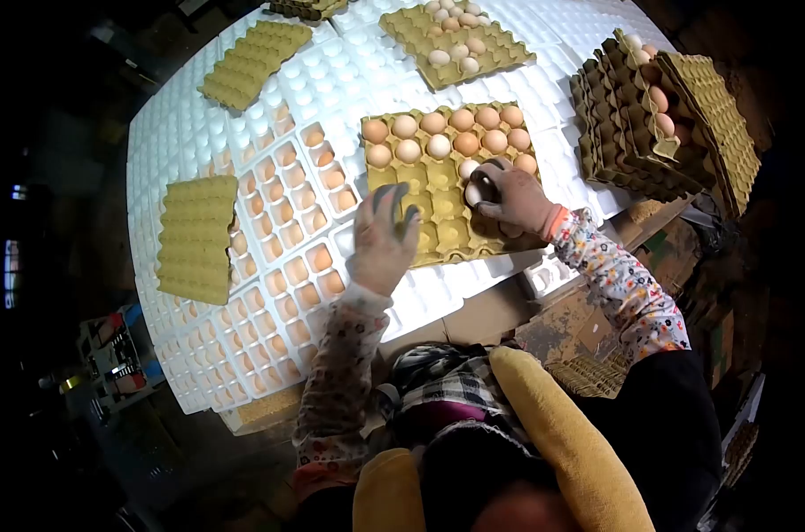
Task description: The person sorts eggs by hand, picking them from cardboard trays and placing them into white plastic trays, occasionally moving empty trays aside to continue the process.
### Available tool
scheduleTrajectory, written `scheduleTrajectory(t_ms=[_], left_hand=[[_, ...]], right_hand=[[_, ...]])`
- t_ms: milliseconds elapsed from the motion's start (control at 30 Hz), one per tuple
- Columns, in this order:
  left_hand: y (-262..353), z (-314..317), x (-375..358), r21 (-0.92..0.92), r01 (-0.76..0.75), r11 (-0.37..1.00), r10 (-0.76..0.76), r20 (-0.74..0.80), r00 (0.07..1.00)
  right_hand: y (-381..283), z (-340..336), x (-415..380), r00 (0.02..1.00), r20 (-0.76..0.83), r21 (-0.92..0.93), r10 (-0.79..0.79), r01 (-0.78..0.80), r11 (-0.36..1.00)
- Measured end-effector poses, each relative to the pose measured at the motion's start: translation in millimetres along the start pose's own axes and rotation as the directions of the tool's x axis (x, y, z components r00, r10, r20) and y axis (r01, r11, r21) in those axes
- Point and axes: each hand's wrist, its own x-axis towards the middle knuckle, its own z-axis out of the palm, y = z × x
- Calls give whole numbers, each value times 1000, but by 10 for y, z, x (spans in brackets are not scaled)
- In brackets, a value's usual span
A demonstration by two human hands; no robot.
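Note:
A pulp egg tray (433, 204) lies in front of me, its two far rows filled with brown and pale eggs (466, 143) and several of its nearer cups bare. My right hand (516, 199), in a thin glove with grey fingertips, closes its fingers round a pale egg (473, 191) over the right half of this tray. At the tray's left edge is my left hand (384, 238), similarly gloved, thumb and fingers apart with nothing visible between them. White plastic trays (293, 257) with eggs in their pockets spread to the left of my left hand.
Stacked pulp trays (628, 124) with some eggs stand at the right. Another pulp tray (455, 44) holding eggs lies at the back. Pulp trays (196, 239) lie face down on the left, over the white egg trays. The table's near edge runs just before my body.

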Motion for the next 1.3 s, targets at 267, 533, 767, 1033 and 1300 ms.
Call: scheduleTrajectory(t_ms=[267, 533, 767, 1033, 1300], left_hand=[[174, 1114, 718, 242, -112, 964, 45, 266, 963], [370, 738, 985, -215, -81, 973, 103, 92, 990], [33, 562, 1450, 289, -311, 905, 152, 463, 873], [-200, 1020, 3186, -136, -5, 991, 6, 9, 1000], [-333, 1244, 3571, 39, -64, 997, 50, 291, 955]], right_hand=[[770, -277, 6, 978, 83, 982, 190, -112, 151], [603, -341, 389, 901, 432, 900, 46, -434, 46], [1726, -597, 1578, 918, -395, 351, -31, 182, 919], [2537, -649, 2545, 854, -519, 89, 31, 18, 996], [1610, -767, 1514, 977, 29, 912, 211, -113, 395]])
